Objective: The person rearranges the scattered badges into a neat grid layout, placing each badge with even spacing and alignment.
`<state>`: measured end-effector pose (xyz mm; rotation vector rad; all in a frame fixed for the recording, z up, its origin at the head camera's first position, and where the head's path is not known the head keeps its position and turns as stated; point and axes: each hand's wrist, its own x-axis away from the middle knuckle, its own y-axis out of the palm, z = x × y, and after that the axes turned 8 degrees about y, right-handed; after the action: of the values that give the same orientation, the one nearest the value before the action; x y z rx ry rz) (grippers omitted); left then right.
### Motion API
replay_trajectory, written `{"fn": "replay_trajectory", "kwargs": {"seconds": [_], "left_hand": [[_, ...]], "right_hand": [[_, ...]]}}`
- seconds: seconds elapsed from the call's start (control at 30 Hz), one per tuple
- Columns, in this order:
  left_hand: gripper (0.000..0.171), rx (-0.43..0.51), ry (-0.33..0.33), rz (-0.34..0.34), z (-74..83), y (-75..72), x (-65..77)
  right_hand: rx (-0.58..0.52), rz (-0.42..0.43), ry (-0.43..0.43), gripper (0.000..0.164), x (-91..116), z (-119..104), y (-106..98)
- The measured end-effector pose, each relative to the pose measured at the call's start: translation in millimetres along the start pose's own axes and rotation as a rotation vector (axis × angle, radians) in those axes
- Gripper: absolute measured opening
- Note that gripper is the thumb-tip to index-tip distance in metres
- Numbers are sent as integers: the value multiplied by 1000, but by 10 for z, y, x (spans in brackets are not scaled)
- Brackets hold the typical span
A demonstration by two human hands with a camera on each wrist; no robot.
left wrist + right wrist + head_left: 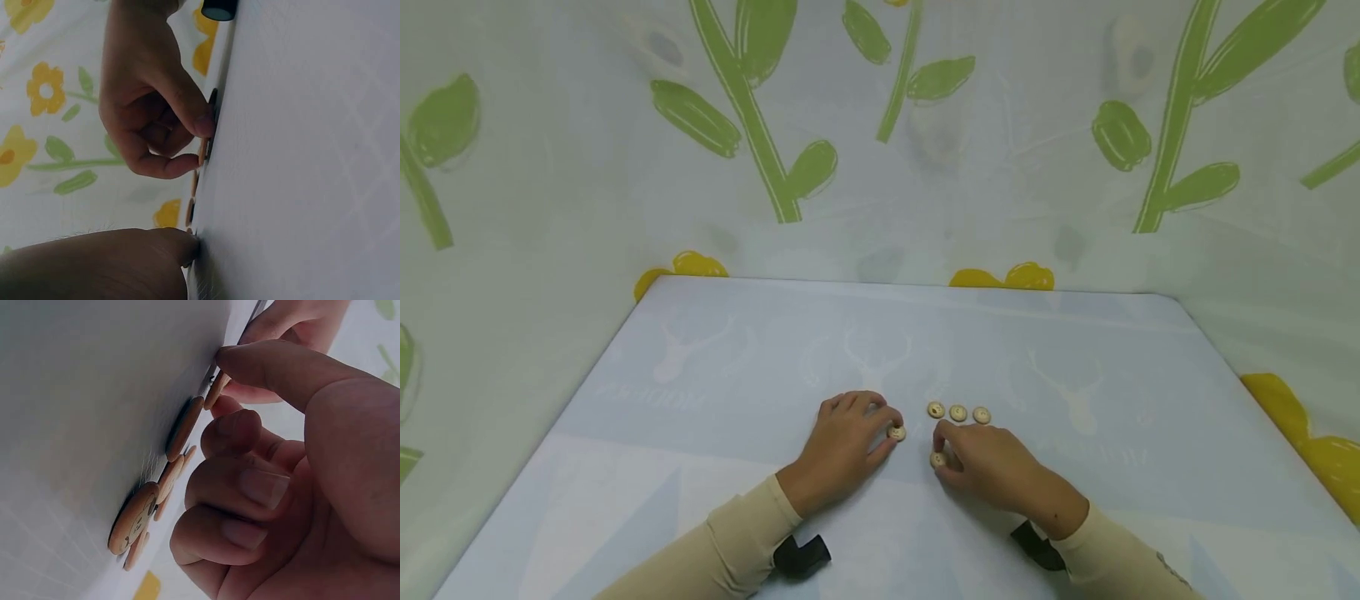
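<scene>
My left hand (842, 446) rests low over the table, index fingertip and thumb around a small round wooden disc (897, 433). To its right, my right hand (992, 467) pinches another wooden disc (937, 460) between thumb and index finger; the right wrist view shows this disc (215, 392) on edge by the thumb tip. Just beyond the right hand, three like discs (958, 413) lie side by side in a short row. Dark markings show on them, and one disc (134, 519) bears a drawn face. The left fingertips' contact is mostly hidden in the left wrist view.
The discs lie on a pale blue-white table (700, 400) with faint deer-head prints. Behind it hangs a light cloth (1000, 167) with green leaves and yellow flowers. A black wrist camera mount (802, 557) sits beneath the left wrist, another (1037, 546) beneath the right.
</scene>
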<state>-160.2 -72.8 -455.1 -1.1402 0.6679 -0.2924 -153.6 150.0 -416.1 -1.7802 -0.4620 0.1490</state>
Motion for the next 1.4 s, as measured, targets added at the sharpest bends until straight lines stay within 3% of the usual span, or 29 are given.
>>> {"fn": "replay_trajectory", "kwargs": {"seconds": [1.4], "left_hand": [[13, 3, 2, 2, 6, -16, -16]], "right_hand": [[-51, -17, -32, 15, 6, 12, 3]]}}
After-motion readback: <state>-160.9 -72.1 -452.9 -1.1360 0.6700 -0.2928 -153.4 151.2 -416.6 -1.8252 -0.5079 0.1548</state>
